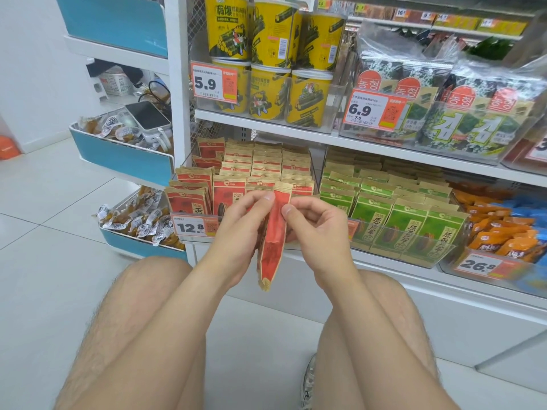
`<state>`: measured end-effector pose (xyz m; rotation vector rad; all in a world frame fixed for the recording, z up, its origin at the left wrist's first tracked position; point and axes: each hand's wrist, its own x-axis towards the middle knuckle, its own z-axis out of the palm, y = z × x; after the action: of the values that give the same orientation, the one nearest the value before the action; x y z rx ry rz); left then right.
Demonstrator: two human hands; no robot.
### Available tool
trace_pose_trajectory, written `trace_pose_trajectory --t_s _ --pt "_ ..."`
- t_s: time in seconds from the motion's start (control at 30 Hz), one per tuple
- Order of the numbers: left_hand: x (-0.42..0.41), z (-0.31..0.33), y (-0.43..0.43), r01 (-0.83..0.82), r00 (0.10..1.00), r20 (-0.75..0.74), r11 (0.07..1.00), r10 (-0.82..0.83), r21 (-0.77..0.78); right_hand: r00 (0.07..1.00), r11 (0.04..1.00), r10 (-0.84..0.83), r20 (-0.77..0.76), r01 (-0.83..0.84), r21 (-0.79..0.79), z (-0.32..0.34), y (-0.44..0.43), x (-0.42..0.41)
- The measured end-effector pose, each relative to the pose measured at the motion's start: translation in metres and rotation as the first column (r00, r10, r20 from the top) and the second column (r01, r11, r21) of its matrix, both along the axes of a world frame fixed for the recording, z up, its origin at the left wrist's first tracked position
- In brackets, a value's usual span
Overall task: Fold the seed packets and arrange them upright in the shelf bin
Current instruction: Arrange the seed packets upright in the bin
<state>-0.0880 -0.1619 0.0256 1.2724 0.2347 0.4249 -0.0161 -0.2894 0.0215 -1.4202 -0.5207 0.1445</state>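
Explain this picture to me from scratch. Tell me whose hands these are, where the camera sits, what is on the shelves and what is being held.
There is no machine here. A person sits or squats before a shop shelf, and the one camera is worn on their head, looking forward and down. That is why their own knees and arms show. The left hand and the right hand both pinch a red seed packet, held upright and narrowed, as if being folded lengthwise. Behind it, a clear shelf bin holds rows of red packets standing upright, with a 12.8 price tag on its front. To the right of it stand green packets. The shelf above carries yellow tubs and seaweed packs.
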Motion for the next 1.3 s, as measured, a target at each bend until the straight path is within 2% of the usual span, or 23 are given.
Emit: trace_pose_trajectory --t_s 0.17,0.27,0.4,0.5,0.6,0.73,0.8,0.97,1.1,1.3 --pt "-0.002 0.001 -0.001 0.028 0.999 -0.017 0.999 -0.028 0.026 1.0 1.0 0.011 -0.005 -0.011 0.006 0.0 0.0 -0.001" --pt "-0.002 0.0 0.001 0.011 1.0 -0.011 1.0 -0.011 0.009 0.996 0.996 0.085 -0.028 -0.085 0.006 0.001 -0.001 -0.002" --pt "-0.003 0.003 0.011 -0.137 0.99 0.02 0.988 0.139 -0.067 0.962 0.953 0.274 -0.004 -0.273 -0.132 -0.003 -0.002 -0.002" --pt "-0.002 0.006 0.018 -0.222 0.972 0.024 0.952 0.232 -0.21 0.938 0.919 0.346 0.029 -0.332 -0.213 -0.006 0.001 -0.007" --pt "-0.002 0.005 0.02 -0.199 0.978 0.009 0.945 0.209 -0.26 0.934 0.92 0.357 0.005 -0.351 -0.174 -0.004 0.004 -0.012" --pt "-0.003 0.004 0.019 -0.096 0.994 0.046 0.985 0.104 -0.14 0.907 0.909 0.406 -0.115 -0.413 -0.05 0.001 0.004 -0.011" --pt "-0.004 0.004 0.018 -0.028 0.998 0.062 0.997 0.032 -0.072 0.909 0.923 0.383 -0.166 -0.385 0.021 0.003 0.003 -0.01" --pt "-0.01 0.005 0.018 0.131 0.99 0.051 0.99 -0.134 0.061 0.964 0.986 0.109 -0.243 -0.074 0.149 0.004 -0.002 -0.003" --pt "-0.012 0.007 0.013 0.076 0.994 0.062 0.979 -0.089 0.191 0.978 0.99 0.082 -0.193 -0.058 0.129 0.0 -0.002 0.001" --pt "-0.013 0.009 0.017 0.126 0.99 0.035 0.977 -0.134 0.173 0.98 0.991 0.089 -0.18 -0.069 0.114 0.0 -0.003 0.002"
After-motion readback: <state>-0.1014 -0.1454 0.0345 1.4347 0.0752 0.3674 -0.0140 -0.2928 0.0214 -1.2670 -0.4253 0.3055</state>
